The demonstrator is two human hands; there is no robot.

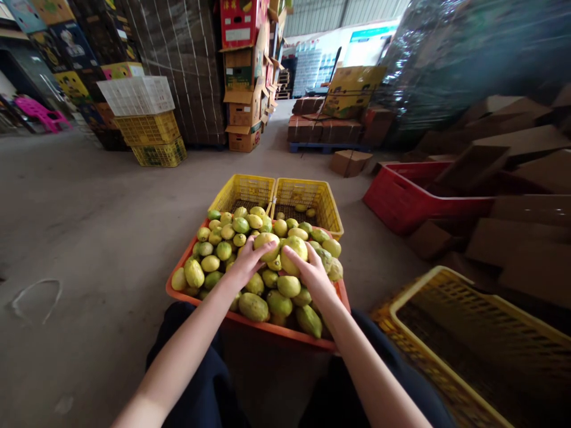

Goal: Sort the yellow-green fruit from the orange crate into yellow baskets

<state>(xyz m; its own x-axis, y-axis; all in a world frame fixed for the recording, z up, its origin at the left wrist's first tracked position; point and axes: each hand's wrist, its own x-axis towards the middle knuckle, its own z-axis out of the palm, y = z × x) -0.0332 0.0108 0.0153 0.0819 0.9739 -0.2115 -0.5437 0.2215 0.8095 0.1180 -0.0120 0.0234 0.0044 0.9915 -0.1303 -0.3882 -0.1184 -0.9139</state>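
An orange-red crate heaped with yellow-green lemons stands in front of my knees. Over the middle of the heap, my left hand is closed round a yellow lemon, thumb along its near side. Close beside it, a larger yellow lemon sits in my right hand, whose thumb lies across the fruit. The two held lemons are almost side by side. Greener lemons, such as a dark one, lie nearer my body. The undersides of both held fruits are hidden.
Two yellow crates adjoin the far side, a few lemons in the right one. A larger yellow crate stands by my right leg. Beyond it are a red crate and cardboard. Stacked baskets and boxes stand further back.
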